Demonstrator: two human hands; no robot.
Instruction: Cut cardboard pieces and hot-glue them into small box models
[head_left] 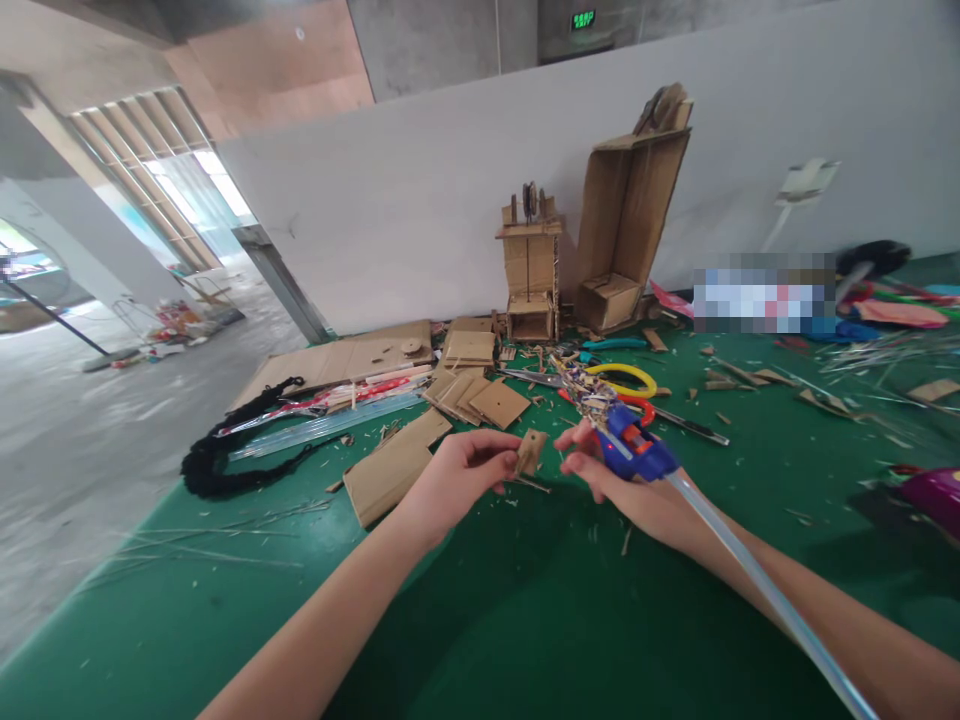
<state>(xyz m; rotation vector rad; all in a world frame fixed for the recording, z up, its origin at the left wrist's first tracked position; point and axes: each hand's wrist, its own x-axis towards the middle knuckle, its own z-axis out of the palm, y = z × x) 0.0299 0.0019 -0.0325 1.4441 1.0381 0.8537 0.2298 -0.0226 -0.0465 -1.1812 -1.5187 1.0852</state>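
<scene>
Hands (466,468) over green table (487,630), pale wall (420,215)

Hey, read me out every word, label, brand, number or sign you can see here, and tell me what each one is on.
"EXIT", on the lit green sign high on the back wall; the characters above it are too small to read.
Blurred patch at the table's far right: pixelated, unreadable.
Blue glue gun: no lettering I can make out.
I can read nothing else.
</scene>
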